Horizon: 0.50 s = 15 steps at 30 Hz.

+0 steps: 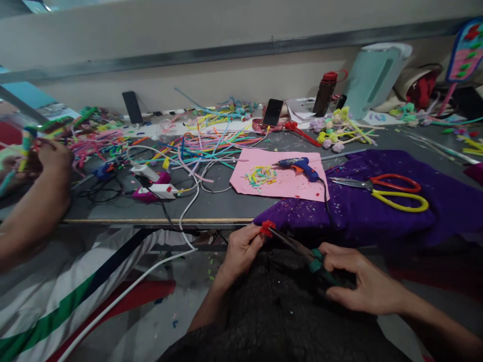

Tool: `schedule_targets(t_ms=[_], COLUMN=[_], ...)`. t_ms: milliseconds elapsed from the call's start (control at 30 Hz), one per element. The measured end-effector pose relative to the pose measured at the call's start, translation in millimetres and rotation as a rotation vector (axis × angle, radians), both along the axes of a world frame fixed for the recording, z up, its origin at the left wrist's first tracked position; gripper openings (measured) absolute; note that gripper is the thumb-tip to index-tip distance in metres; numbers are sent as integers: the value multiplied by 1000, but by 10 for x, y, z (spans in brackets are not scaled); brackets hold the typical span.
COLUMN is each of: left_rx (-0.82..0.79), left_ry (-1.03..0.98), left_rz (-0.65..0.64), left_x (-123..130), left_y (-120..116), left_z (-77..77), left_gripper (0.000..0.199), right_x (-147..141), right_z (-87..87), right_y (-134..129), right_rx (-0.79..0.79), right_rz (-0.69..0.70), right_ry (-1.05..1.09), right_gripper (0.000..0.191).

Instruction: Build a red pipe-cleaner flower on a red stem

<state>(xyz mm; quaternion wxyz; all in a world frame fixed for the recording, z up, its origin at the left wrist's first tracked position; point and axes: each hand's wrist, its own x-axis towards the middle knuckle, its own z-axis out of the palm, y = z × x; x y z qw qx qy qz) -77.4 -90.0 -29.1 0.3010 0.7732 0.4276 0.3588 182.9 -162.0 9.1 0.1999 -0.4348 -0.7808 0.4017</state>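
Note:
My left hand (241, 251) pinches a small fuzzy red piece (267, 228) just off the table's front edge. In my right hand (354, 281) are long-nosed pliers (296, 246) with green and black handles, their tips touching the red piece. Beyond my hands, a blue glue gun (300, 166) lies on a pink sheet (241, 176), beside a pile of short yellow and green bits (261, 176). Scissors (396, 193) with one red and one yellow handle rest on the purple cloth (358, 216) to the right.
Another person's arm (41, 201) reaches over the table at left. A power strip (162, 191) and a white cable (151, 271) lie nearby. Colourful pipe cleaners (211, 141), a phone (273, 112), a dark bottle (325, 95) and a pale green jug (372, 80) stand farther back.

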Motion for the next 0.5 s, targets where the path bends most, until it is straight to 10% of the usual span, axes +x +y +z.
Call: schedule_targets(t_ms=[500], left_rx=[18], left_ry=[0], left_rz=[4], left_x=[-3], left_y=[12], left_z=[-59], left_gripper=[24], right_x=[100], right_z=[5], right_y=[34], right_rx=[-274], right_rz=[41], right_ry=[223], right_gripper=[24])
